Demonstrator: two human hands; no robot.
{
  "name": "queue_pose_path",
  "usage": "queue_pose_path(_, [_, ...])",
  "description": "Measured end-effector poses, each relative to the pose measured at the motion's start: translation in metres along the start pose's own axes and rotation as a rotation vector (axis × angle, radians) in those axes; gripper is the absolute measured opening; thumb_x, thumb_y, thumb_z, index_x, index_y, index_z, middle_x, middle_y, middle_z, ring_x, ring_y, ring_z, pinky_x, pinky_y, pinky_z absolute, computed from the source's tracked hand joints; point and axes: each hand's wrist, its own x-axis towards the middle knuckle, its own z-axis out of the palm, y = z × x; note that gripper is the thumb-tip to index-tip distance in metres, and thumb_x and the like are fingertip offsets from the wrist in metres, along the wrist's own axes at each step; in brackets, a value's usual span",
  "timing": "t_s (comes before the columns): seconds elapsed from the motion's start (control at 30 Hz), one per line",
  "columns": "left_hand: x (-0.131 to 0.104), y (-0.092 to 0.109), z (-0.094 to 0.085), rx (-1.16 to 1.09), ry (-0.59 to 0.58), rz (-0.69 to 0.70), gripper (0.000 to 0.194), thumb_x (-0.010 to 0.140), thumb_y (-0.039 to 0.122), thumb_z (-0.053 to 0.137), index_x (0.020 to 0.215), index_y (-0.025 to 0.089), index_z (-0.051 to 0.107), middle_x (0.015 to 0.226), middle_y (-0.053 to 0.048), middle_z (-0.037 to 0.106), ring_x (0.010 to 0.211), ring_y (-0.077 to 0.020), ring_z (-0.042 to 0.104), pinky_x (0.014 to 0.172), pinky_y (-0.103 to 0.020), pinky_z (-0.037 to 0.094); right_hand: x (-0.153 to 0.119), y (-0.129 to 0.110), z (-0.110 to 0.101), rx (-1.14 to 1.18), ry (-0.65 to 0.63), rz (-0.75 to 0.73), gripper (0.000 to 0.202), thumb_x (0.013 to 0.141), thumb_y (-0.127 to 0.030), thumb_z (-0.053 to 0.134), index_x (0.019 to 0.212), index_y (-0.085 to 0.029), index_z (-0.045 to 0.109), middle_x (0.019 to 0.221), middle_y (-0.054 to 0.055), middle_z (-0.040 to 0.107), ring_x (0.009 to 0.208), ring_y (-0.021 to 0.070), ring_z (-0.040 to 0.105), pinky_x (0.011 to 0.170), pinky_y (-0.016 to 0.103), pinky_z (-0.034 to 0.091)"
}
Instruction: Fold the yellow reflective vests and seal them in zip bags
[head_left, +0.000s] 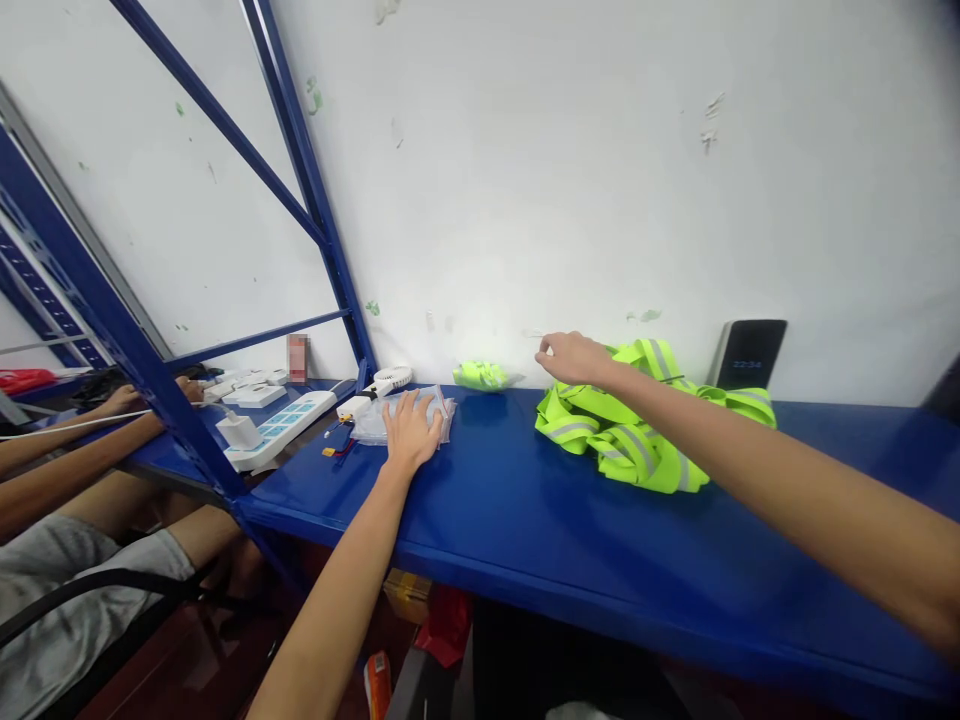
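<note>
My left hand (412, 430) rests with spread fingers on a stack of clear plastic bags (367, 428) on the blue table. My right hand (574, 358) hovers near the wall, over the back left of a heap of neon yellow-green straps with grey reflective stripes (637, 450). Its fingers are loosely bent, and I see nothing held in them. A small clear bag packed with the same neon material (482, 376) lies against the wall between my hands.
A phone (742, 355) leans on the wall behind the heap. Left of the bags are a white handheld fan (391, 378), small wired connectors (339, 440) and a power strip (281, 430). A blue rack post (187, 420) stands before a co-worker's hands (120, 400).
</note>
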Motion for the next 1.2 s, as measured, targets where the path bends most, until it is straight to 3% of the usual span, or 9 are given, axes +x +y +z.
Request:
queue_pose_path(0.13, [-0.002, 0.006, 0.003, 0.005, 0.014, 0.082, 0.039, 0.092, 0.033, 0.037, 0.121, 0.022, 0.06, 0.137, -0.011, 0.053, 0.134, -0.0292, 0.039, 0.113, -0.056, 0.015, -0.021, 0.02, -0.025, -0.138, -0.204, -0.173, 0.041, 0.086, -0.046, 0.051, 0.116, -0.019, 0.063, 0.11, 0.016, 0.068, 0.091, 0.0315, 0.065, 0.075, 0.042, 0.049])
queue_pose_path(0.3, [-0.003, 0.008, 0.006, 0.004, -0.045, 0.089, 0.036, 0.091, 0.03, 0.039, 0.118, 0.022, 0.061, 0.132, -0.011, 0.057, 0.131, -0.029, 0.042, 0.112, -0.057, 0.018, -0.041, 0.043, -0.063, 0.053, -0.615, -0.347, 0.061, 0.073, -0.042, 0.07, 0.131, -0.027, 0.056, 0.117, 0.009, 0.068, 0.094, 0.0276, 0.067, 0.077, 0.036, 0.05])
queue_pose_path(0.4, [-0.003, 0.007, 0.005, 0.003, -0.079, 0.078, 0.037, 0.09, 0.031, 0.04, 0.121, 0.022, 0.059, 0.132, -0.011, 0.058, 0.132, -0.0293, 0.042, 0.111, -0.056, 0.02, -0.047, 0.054, -0.076, 0.099, -0.468, -0.338, 0.055, 0.078, -0.046, 0.063, 0.129, -0.024, 0.059, 0.115, 0.01, 0.069, 0.099, 0.0301, 0.065, 0.081, 0.039, 0.05])
queue_pose_path(0.5, [-0.002, 0.007, 0.004, 0.01, -0.089, 0.061, 0.045, 0.09, 0.037, 0.041, 0.131, 0.022, 0.052, 0.14, -0.013, 0.05, 0.136, -0.0316, 0.036, 0.111, -0.057, 0.02, -0.048, 0.068, -0.075, -0.038, -0.28, -0.259, 0.054, 0.083, -0.05, 0.056, 0.128, -0.021, 0.059, 0.123, 0.013, 0.065, 0.11, 0.0348, 0.06, 0.089, 0.046, 0.046])
queue_pose_path(0.67, [-0.001, 0.005, 0.006, 0.006, -0.135, 0.075, 0.05, 0.092, 0.04, 0.039, 0.138, 0.022, 0.044, 0.141, -0.014, 0.05, 0.138, -0.0338, 0.035, 0.111, -0.062, 0.016, -0.045, 0.093, -0.054, -0.222, -0.461, -0.065, 0.094, 0.065, -0.06, 0.072, 0.145, -0.025, 0.04, 0.154, 0.015, 0.032, 0.133, 0.0426, 0.038, 0.1, 0.052, 0.039])
queue_pose_path(0.77, [-0.001, 0.005, 0.006, 0.009, -0.104, 0.105, 0.046, 0.094, 0.034, 0.034, 0.136, 0.021, 0.045, 0.133, -0.014, 0.058, 0.133, -0.0312, 0.042, 0.111, -0.06, 0.016, -0.044, 0.101, -0.038, -0.222, -0.508, -0.056, 0.106, 0.059, -0.062, 0.074, 0.149, -0.025, 0.031, 0.154, 0.016, 0.031, 0.133, 0.042, 0.039, 0.099, 0.05, 0.04])
queue_pose_path(0.97, [-0.001, 0.013, -0.008, -0.08, 0.009, 0.143, 0.038, 0.096, 0.031, 0.03, 0.123, 0.021, 0.055, 0.126, -0.011, 0.062, 0.128, -0.027, 0.049, 0.113, -0.055, 0.017, -0.035, 0.105, -0.027, -0.199, -0.357, -0.15, 0.063, 0.073, -0.041, 0.067, 0.131, -0.02, 0.054, 0.124, 0.015, 0.062, 0.108, 0.0347, 0.06, 0.085, 0.043, 0.047])
queue_pose_path(1.07, [-0.007, 0.024, -0.017, -0.139, 0.062, 0.208, 0.034, 0.096, 0.028, 0.031, 0.117, 0.023, 0.058, 0.121, -0.008, 0.065, 0.127, -0.0243, 0.05, 0.114, -0.052, 0.015, -0.026, 0.104, -0.031, -0.209, -0.173, -0.149, 0.044, 0.079, -0.032, 0.059, 0.12, -0.015, 0.062, 0.115, 0.016, 0.066, 0.104, 0.0339, 0.061, 0.083, 0.04, 0.047])
queue_pose_path(1.2, [-0.022, 0.04, -0.028, -0.175, 0.032, 0.374, 0.028, 0.094, 0.027, 0.039, 0.113, 0.024, 0.059, 0.118, -0.006, 0.066, 0.125, -0.0231, 0.05, 0.116, -0.051, 0.015, -0.014, 0.095, -0.039, -0.141, 0.092, -0.082, 0.041, 0.085, -0.028, 0.052, 0.119, -0.008, 0.06, 0.122, 0.02, 0.062, 0.112, 0.0324, 0.057, 0.088, 0.037, 0.044])
